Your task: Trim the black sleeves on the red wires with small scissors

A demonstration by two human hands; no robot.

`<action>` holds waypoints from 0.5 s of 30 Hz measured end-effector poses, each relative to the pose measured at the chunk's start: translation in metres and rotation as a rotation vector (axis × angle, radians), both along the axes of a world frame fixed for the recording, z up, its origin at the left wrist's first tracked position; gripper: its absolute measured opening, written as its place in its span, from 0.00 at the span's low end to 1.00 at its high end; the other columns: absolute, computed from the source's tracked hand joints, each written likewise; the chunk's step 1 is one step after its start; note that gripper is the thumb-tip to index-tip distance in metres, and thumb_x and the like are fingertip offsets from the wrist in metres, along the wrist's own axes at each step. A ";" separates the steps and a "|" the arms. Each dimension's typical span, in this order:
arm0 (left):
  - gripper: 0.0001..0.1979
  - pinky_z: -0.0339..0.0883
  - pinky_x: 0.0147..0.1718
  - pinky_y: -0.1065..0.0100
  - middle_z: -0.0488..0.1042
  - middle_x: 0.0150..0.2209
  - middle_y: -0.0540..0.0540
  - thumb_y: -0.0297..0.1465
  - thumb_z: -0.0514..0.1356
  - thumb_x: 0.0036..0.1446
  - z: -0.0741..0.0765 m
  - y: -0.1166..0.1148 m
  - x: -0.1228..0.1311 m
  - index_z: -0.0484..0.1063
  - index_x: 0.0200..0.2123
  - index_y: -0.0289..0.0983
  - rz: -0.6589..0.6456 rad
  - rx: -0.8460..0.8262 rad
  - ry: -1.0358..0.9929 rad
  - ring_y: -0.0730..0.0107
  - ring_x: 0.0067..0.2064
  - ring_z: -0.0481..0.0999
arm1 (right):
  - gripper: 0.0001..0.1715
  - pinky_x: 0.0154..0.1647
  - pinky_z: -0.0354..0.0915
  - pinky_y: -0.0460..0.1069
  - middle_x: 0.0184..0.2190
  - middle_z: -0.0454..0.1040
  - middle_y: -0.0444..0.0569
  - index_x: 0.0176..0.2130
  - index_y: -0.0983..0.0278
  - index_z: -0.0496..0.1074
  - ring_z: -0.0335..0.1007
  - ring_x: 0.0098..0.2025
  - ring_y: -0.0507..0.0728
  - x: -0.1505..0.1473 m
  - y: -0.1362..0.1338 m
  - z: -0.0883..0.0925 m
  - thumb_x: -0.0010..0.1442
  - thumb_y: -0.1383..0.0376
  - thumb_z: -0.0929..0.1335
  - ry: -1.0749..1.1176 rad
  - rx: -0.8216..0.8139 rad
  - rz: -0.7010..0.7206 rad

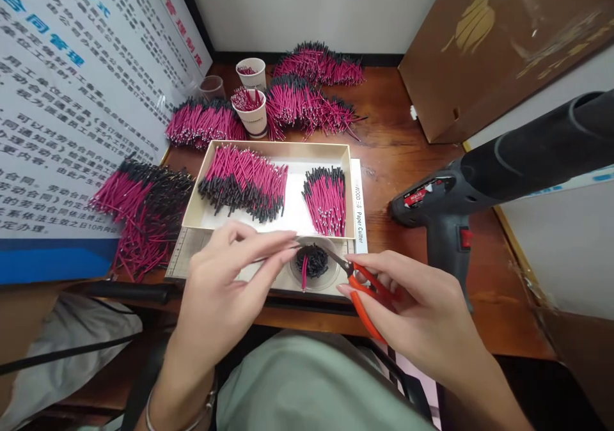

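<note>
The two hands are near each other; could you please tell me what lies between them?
The head view shows a clear dish of black pieces between the left hand and right hand, with the tips of orange-handled scissors over it.

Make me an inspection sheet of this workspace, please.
Surface: wooden table; a paper-cutter board lies partly under the box.
Job's things: two pink-and-black wire groups in the box; black pieces and a pink wire in a round clear dish.
Clutter: wire piles behind and left; two paper cups holding pieces; clear cup; black tool with a red switch at right.
Grip: left hand pinches a thin dark piece, details unclear; right hand holds orange-handled scissors.
Cables: a thin black strip at lower left, cord or strap unclear.
Surroundings: printed board left, brown carton right, pale wall behind.
</note>
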State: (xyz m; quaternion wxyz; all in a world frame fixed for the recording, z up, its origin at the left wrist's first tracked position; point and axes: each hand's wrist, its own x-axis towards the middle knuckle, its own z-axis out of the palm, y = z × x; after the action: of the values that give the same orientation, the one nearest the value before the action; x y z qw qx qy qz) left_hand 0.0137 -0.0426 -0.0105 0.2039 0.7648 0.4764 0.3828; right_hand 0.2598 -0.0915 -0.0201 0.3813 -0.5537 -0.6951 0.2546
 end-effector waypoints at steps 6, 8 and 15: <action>0.09 0.72 0.34 0.71 0.85 0.35 0.53 0.24 0.66 0.73 -0.003 -0.010 0.007 0.84 0.44 0.43 -0.055 0.039 -0.008 0.71 0.35 0.77 | 0.09 0.22 0.64 0.47 0.29 0.81 0.42 0.48 0.58 0.81 0.69 0.23 0.51 0.000 0.002 0.005 0.68 0.68 0.75 -0.007 0.043 0.040; 0.09 0.74 0.35 0.70 0.86 0.36 0.53 0.23 0.65 0.73 -0.001 -0.010 0.009 0.83 0.43 0.43 -0.052 0.017 -0.020 0.71 0.36 0.79 | 0.10 0.23 0.65 0.48 0.29 0.81 0.43 0.48 0.57 0.81 0.70 0.23 0.52 -0.001 0.002 0.005 0.67 0.69 0.75 0.023 0.042 0.045; 0.10 0.76 0.39 0.66 0.87 0.37 0.52 0.23 0.66 0.71 -0.003 -0.011 0.012 0.83 0.42 0.45 -0.065 -0.028 -0.069 0.67 0.38 0.82 | 0.12 0.26 0.69 0.47 0.30 0.83 0.41 0.48 0.57 0.82 0.75 0.26 0.52 -0.008 -0.003 0.000 0.66 0.70 0.77 0.149 0.011 0.043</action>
State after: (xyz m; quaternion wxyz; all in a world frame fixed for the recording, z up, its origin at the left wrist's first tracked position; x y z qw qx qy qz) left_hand 0.0254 -0.0536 -0.0138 0.2434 0.7632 0.4492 0.3955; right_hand 0.2518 -0.0941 -0.0204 0.4296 -0.5162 -0.6777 0.2995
